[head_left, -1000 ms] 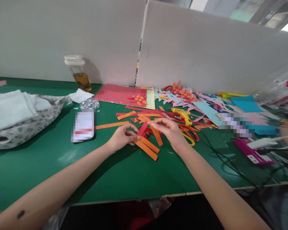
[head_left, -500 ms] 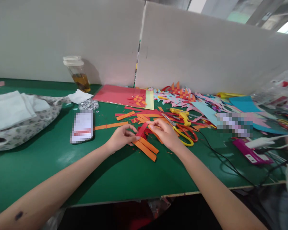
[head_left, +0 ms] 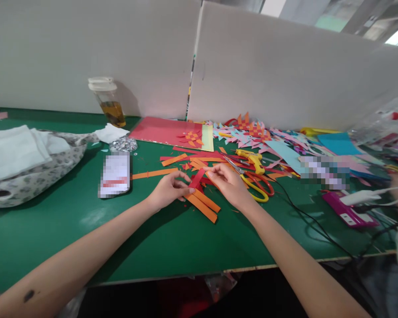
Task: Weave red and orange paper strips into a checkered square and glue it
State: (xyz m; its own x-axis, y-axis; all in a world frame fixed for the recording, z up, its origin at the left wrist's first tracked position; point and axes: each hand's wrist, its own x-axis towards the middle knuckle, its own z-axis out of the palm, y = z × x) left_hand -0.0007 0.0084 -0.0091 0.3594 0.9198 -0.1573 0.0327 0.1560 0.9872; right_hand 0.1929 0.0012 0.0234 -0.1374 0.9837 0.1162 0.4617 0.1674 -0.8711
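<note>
Left hand: here it is, the left hand [head_left: 170, 191], fingers curled and nearly closed, thumb pressing down on the near side of the paper piece [head_left: 203, 202].
Right hand: and the right hand [head_left: 227, 183] comes in opposite, thumb and fingertips drawn together in a pinch at the piece's upper right; exactly which strip sits in that grip, I cannot tell, as the fingers cover it.
Paper piece: right between the two hands, a red strip [head_left: 197, 179] slanting up from the left thumb towards the right fingertips, and two orange strips [head_left: 208, 208] fanning out below, side by side, towards the person.
Scissors: just to the right of the right hand lie the scissors [head_left: 258, 194], one loop yellow, one orange, blades running up behind that hand.
Glue gun: beyond those, a yellow glue gun [head_left: 251, 160].
Scraps: red and orange offcuts [head_left: 202, 159] scatter just past both hands.
Phone: out to the left of the left hand, a phone [head_left: 115, 174], its screen blurred, with a long orange strip [head_left: 155, 173] stretching between the two.
Paper fish: farther ahead of the hands, a woven orange-and-red fish [head_left: 190, 136] on a red packet [head_left: 162, 130].
</note>
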